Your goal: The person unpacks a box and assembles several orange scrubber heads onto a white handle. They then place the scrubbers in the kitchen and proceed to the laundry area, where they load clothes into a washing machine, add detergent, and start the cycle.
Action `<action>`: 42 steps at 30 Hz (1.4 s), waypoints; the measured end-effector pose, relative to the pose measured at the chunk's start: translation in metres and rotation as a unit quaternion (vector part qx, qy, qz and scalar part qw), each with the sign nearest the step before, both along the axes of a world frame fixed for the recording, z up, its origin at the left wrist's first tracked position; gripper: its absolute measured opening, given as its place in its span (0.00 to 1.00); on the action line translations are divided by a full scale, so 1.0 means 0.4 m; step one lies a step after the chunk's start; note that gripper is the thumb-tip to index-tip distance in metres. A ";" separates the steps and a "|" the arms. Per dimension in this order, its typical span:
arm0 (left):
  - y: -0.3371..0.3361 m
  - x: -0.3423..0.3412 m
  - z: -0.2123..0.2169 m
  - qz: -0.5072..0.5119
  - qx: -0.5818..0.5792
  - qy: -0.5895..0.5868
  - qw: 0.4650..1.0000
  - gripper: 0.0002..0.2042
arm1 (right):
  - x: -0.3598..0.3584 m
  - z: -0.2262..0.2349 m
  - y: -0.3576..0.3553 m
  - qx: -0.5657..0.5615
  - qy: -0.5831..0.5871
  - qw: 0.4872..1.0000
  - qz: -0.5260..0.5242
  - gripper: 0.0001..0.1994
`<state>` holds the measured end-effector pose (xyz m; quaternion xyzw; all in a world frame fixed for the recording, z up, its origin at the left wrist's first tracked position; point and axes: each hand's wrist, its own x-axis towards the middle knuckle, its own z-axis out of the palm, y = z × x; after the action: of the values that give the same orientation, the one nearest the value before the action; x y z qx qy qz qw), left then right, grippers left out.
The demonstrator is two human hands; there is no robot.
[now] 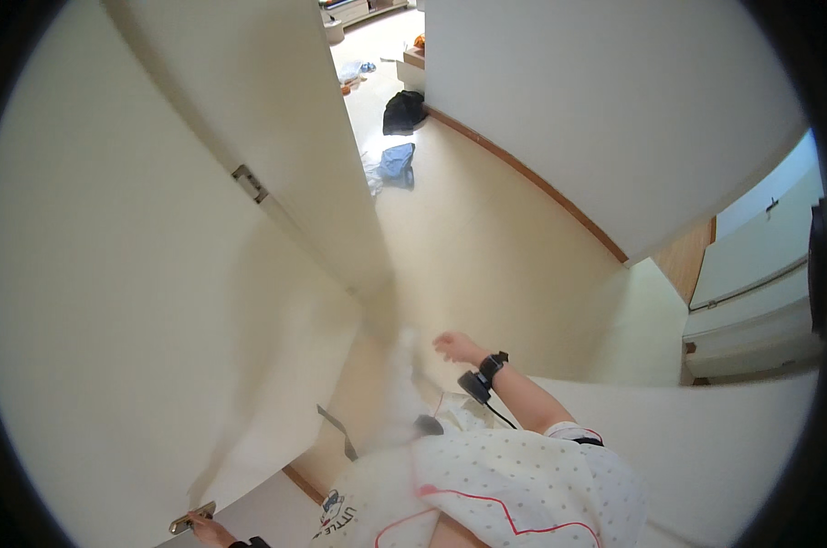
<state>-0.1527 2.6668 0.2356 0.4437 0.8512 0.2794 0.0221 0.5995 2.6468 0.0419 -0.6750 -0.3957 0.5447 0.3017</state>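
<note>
At the lower left, my left hand (210, 528) is on the metal lever handle (183, 522) of a pale door (158, 365), its fingers closed round the lever. The door stands swung away from its frame, where a metal strike plate (249, 184) shows. My right hand (459, 348) hangs in front of my body over the floor, loosely curled with fingers partly apart, and holds nothing. A black strap with a small dark device (482, 376) and a cable is on the right wrist.
Pale floor (486, 228) runs ahead between the door frame and a white wall (614, 110) with a brown skirting board (532, 183). Blue cloth (397, 164) and a black bag-like heap (404, 112) lie on it farther off. Another doorway with a pale door (760, 237) stands at the right.
</note>
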 end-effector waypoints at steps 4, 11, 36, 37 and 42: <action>0.089 0.126 0.014 0.053 -0.076 -0.005 0.996 0.21 | 0.203 0.046 0.137 -0.057 0.056 0.992 -0.100 0.14; 0.051 0.547 0.001 -0.031 -0.490 -0.037 0.870 0.20 | 0.611 0.027 -0.003 -0.228 0.041 0.954 -0.188 0.15; 0.797 2.232 -0.148 -0.373 -0.510 -0.449 0.632 0.18 | 1.640 -0.003 0.994 -0.082 -0.067 0.994 -0.011 0.12; 0.818 2.257 -0.158 -0.367 -0.490 -0.458 0.645 0.18 | 1.641 0.013 1.094 -0.077 -0.055 0.996 0.005 0.12; 1.035 2.334 -0.198 -0.350 -0.382 -0.483 0.706 0.19 | 1.577 0.169 1.554 -0.079 -0.006 0.993 0.089 0.13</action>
<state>0.7808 3.0806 0.1566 0.4678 0.5418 0.0784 0.6939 1.2303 3.2682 0.1094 -0.6619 -0.4124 0.5947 0.1953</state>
